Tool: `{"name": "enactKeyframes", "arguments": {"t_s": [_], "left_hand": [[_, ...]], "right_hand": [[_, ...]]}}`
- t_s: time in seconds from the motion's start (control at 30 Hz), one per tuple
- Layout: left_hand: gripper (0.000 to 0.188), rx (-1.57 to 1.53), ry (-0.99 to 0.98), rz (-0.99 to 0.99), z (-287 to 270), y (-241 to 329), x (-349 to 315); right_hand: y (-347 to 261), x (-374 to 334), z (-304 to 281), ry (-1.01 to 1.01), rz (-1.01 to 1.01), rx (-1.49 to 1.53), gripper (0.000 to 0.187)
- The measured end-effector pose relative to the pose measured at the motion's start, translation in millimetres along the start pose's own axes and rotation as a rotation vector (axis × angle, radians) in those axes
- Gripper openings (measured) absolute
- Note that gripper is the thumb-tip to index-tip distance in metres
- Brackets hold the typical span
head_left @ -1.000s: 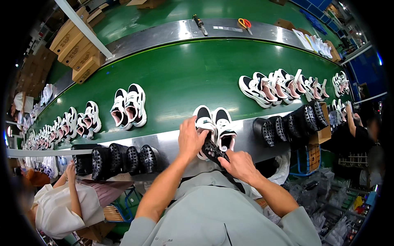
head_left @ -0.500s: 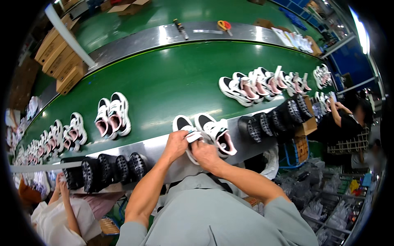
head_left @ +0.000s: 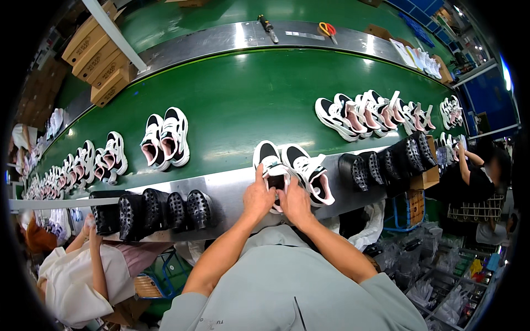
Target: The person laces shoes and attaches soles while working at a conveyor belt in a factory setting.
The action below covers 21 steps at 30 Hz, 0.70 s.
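Note:
A white, black and pink sneaker sits at the bench's near edge, toe pointing away. My left hand grips the left side of its collar, index finger stretched along the upper and thumb at the opening. Opposite it, my right hand holds the right side of the collar, thumb also at the opening. The dark insole shows between the thumbs; the heel is partly covered by my hands. Just right of it stands a matching sneaker with a pale strap-like piece sticking up and its pink lining showing.
Pairs of similar sneakers line the green belt on both sides. Black studded objects stand along the metal ledge left and right. Beyond lie orange-handled scissors and a dark tool. Co-workers work at both sides.
My hands have moved from a white piece at the sneaker's top to both sides of its collar, and its opening now shows. The whole view has shifted a little.

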<state>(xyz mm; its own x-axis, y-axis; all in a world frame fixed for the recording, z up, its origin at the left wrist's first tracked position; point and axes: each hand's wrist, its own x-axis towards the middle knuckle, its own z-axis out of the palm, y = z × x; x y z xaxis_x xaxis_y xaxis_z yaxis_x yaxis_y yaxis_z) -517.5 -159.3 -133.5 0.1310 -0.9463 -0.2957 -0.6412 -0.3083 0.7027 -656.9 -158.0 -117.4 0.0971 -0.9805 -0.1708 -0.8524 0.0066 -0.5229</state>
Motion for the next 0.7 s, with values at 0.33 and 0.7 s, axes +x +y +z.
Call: {"name": "enactKeyframes", "arguments": {"t_s": [0.33, 0.7], "left_hand": [[0.068, 0.170, 0.118, 0.043, 16.4, -18.5, 8.4], [0.028, -0.201, 0.284, 0.097, -15.1, -35.9, -1.1]], "right_hand": [[1.6, 24.8, 11.5, -0.002, 0.062, -0.006, 0.046], [-3.5, 74.4, -16.5, -0.147, -0.748, 0.278, 0.016]]}}
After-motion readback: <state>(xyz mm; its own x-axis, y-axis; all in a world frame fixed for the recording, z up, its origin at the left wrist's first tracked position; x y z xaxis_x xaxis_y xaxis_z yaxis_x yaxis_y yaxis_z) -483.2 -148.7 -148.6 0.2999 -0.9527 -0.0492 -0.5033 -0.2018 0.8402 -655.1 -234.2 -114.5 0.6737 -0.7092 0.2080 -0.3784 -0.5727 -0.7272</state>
